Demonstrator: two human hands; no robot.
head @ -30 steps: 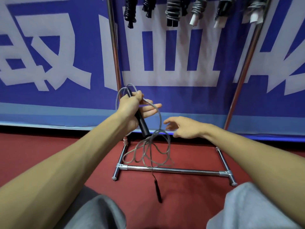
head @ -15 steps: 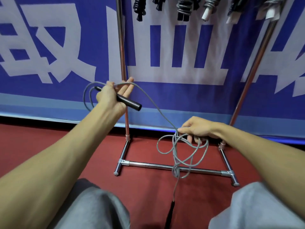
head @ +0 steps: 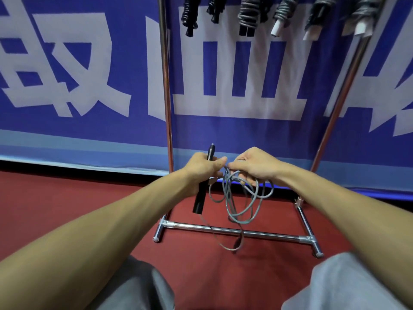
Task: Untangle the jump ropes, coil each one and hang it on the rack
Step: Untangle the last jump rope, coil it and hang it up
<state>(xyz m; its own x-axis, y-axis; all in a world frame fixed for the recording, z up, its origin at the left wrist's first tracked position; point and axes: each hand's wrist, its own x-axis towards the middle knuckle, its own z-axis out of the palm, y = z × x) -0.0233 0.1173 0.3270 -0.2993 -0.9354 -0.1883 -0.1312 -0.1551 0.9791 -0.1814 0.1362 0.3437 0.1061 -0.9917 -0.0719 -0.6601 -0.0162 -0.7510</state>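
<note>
Since half a second back our left hand (head: 204, 170) has swung down and in, so it now sits right against our right hand (head: 252, 165). Left is wrapped round the black handle (head: 199, 200). Right has its fingers curled round the grey rope (head: 242, 199) loops, which dangle in front of the rack (head: 268, 234) base bar. Risk, we reckon: the low tail snags that bar, or loops slide off our fingers. There's open red floor (head: 67, 209) to the left, and posts (head: 166, 108) either side.
</note>
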